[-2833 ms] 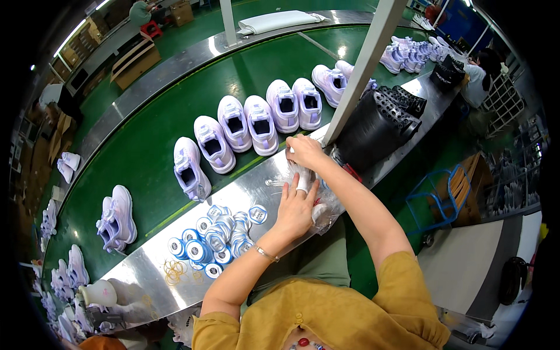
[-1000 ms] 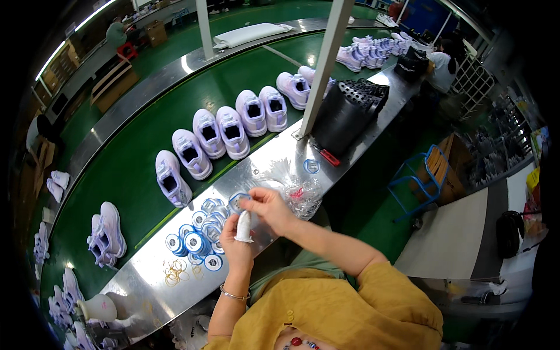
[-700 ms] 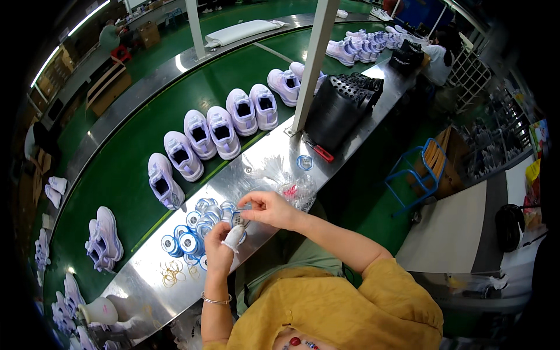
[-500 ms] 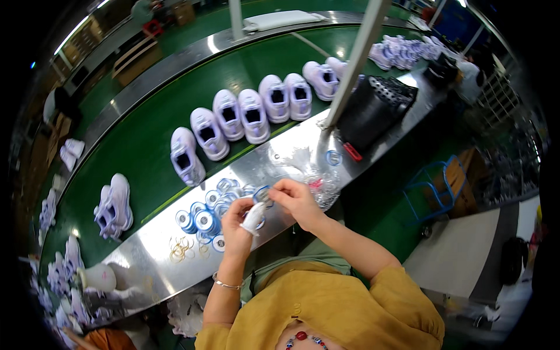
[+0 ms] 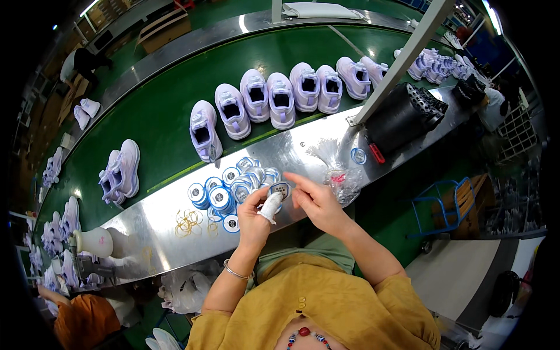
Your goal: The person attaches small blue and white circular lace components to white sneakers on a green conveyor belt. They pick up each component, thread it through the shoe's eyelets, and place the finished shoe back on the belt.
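My left hand (image 5: 255, 219) is closed on a round blue-rimmed tag (image 5: 280, 189), pinching it by its lower edge. Its thumb wears a white wrapping (image 5: 270, 207). Just right of the tag is my right hand (image 5: 318, 204), index finger stretched toward it and thumb apart; I see nothing in its grip. Beyond and left of my hands, a pile of similar round tags (image 5: 220, 197), white with blue rims, lies on the metal ledge (image 5: 157, 242). Loose yellowish rubber bands (image 5: 189, 223) lie beside the pile.
White-lilac sneakers (image 5: 282, 100) stand in a row on the green conveyor belt (image 5: 157, 140). A clear plastic bag (image 5: 342, 179), a red-handled tool (image 5: 376, 153), a black container (image 5: 399, 114) and a slanting post (image 5: 402, 61) are to the right. An orange-clothed person (image 5: 87, 321) sits lower left.
My right hand has drawn back slightly from the tag, its index finger now extended. My left hand still holds the tag, whose face shows more. The whole view has shifted.
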`<state>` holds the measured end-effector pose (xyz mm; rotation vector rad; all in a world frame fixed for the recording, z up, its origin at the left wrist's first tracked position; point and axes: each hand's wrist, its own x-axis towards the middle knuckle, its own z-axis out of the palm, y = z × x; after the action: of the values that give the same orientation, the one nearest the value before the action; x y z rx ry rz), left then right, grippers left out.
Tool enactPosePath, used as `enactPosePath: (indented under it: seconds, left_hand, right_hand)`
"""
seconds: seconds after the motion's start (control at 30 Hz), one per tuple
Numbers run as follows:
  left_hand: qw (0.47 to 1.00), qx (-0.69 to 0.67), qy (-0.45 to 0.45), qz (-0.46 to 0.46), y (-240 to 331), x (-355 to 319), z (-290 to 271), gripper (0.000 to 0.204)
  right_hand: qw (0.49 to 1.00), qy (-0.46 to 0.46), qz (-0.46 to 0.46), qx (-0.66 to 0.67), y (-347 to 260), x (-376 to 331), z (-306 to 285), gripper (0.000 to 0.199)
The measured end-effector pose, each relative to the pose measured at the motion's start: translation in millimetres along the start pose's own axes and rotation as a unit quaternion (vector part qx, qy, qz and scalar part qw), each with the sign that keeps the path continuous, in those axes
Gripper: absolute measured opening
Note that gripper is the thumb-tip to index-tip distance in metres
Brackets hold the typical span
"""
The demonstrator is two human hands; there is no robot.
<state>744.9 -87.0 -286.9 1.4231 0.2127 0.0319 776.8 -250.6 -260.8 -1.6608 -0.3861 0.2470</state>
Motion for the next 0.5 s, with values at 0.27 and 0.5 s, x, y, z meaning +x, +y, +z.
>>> enactPosePath:
  seconds: [0.27,0.5]
  left_hand:
    - [0.998,0.057,0.018,0.013,-5,-4,-6,0.025]
    - [0.991,0.106,0.029,0.07,-6,-7,-5,0.026]
  right_hand:
    - [0.992,-0.029,0.087,0.085,7,14,10,0.033]
    - [0.994,-0.008,0.085,0.073,15,17,11,0.028]
